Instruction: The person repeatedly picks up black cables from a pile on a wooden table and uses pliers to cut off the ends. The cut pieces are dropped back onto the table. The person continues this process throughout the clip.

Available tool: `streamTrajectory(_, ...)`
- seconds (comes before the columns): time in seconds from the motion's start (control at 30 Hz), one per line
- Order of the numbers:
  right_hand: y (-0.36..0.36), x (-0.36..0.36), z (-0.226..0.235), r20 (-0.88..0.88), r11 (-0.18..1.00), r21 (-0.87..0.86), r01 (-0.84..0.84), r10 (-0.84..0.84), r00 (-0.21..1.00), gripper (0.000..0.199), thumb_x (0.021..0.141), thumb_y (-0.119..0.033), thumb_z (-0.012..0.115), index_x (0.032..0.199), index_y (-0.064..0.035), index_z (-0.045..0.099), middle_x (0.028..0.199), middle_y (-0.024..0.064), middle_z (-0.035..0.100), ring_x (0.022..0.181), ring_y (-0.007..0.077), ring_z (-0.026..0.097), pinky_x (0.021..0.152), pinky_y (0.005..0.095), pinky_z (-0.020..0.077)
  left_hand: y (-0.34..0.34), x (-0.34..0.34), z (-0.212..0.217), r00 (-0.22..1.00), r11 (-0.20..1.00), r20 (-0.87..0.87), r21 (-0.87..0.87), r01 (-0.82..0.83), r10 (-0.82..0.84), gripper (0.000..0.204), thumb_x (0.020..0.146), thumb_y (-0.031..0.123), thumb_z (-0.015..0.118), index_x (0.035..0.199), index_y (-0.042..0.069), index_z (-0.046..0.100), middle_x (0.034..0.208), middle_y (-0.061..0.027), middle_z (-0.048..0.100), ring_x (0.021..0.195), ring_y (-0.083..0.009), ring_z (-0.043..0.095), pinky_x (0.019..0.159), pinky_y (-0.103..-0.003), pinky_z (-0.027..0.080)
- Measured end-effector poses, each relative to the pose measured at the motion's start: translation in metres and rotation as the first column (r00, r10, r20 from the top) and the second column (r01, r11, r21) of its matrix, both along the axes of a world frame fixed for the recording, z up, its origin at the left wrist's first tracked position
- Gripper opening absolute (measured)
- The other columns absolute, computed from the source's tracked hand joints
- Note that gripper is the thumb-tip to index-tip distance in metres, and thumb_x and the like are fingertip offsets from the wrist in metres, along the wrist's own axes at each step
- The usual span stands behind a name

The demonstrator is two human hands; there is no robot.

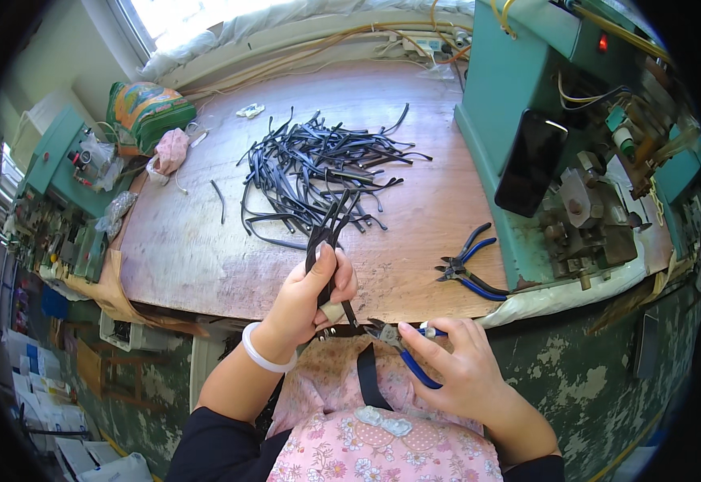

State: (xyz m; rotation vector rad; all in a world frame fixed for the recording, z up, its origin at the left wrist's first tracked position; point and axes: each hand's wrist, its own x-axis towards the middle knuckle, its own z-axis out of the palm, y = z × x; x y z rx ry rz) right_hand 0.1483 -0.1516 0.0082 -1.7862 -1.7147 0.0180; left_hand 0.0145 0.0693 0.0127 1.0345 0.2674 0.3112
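My left hand (pixel 314 285) is closed around a bunch of thin black eyeglass temples (pixel 330 221), held upright at the table's front edge. Their lower ends stick out below my fingers. Closed on blue-handled side cutters (pixel 416 363), my right hand (pixel 459 361) is just to the right. The cutter jaws are close to a lower end of the bunch; whether they touch it I cannot tell. A large tangled pile of black eyeglass temples (pixel 318 165) lies behind my left hand, and one loose temple (pixel 219 201) rests apart at its left.
Two more blue-handled pliers (pixel 467 269) lie on the wooden table (pixel 181 265) at right. A green machine (pixel 487 120) with a black phone (pixel 531 161) stands beyond them. Another green machine (pixel 65 161), a green bag (pixel 145 112) and a pink cloth bundle (pixel 171 151) are at left.
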Motion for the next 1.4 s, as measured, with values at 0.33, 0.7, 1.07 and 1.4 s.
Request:
streamTrajectory(0.33, 0.0, -0.004, 0.013, -0.002, 0.994, -0.063, -0.086, 0.086, 0.996, 0.062, 0.07, -0.021, 0.077, 0.131, -0.0226, 0.064, 0.103, 0.0088, 0.053, 0.089, 0.0256, 0.054, 0.079, 0.0379, 0.0457, -0.012, -0.008, 0.005, 0.988, 0.995, 0.156, -0.097, 0.026, -0.011, 0.049, 0.104, 0.053, 0.033, 0.08, 0.011, 0.043, 0.062, 0.0, 0.04, 0.038, -0.0045, 0.026, 0.035, -0.02, 0.026)
streamTrajectory(0.7, -0.001, -0.012, 0.017, -0.11, 0.999, 0.007, -0.039, 0.039, 0.993, 0.063, 0.071, -0.022, 0.08, 0.131, -0.0222, 0.063, 0.099, 0.0095, 0.053, 0.081, 0.0251, 0.056, 0.07, 0.0349, 0.0481, -0.076, -0.014, -0.01, 0.652, 0.641, 0.604, 0.283, -0.713, 0.459, 0.05, 0.099, 0.061, 0.032, 0.084, 0.014, 0.038, 0.063, 0.0005, 0.04, 0.04, -0.0081, 0.031, 0.039, -0.022, 0.033)
streamTrajectory(1.07, -0.006, -0.007, 0.005, -0.119, 0.999, -0.013, -0.045, 0.043, 0.992, 0.061, 0.072, -0.022, 0.079, 0.131, -0.0216, 0.063, 0.099, 0.0101, 0.055, 0.081, 0.0262, 0.058, 0.071, 0.0361, 0.0495, -0.022, -0.01, -0.006, 0.806, 0.658, 0.408, 0.47, -0.588, 0.428, 0.04, 0.105, 0.04, 0.043, 0.102, 0.002, 0.054, 0.093, -0.0064, 0.051, 0.063, -0.0136, 0.055, 0.065, -0.026, 0.048)
streamTrajectory(1.4, -0.01, -0.01, 0.01, -0.143, 0.994, -0.052, -0.096, 0.087, 0.986, 0.058, 0.075, -0.024, 0.078, 0.131, -0.0197, 0.063, 0.101, 0.0106, 0.056, 0.086, 0.0264, 0.059, 0.076, 0.0371, 0.05, 0.126, 0.064, -0.063, 0.922, -0.484, -0.077, 0.832, 0.269, 0.379, 0.024, 0.09, 0.028, 0.066, 0.111, 0.015, 0.062, 0.084, -0.008, 0.064, 0.074, -0.0283, 0.068, 0.06, -0.038, 0.053)
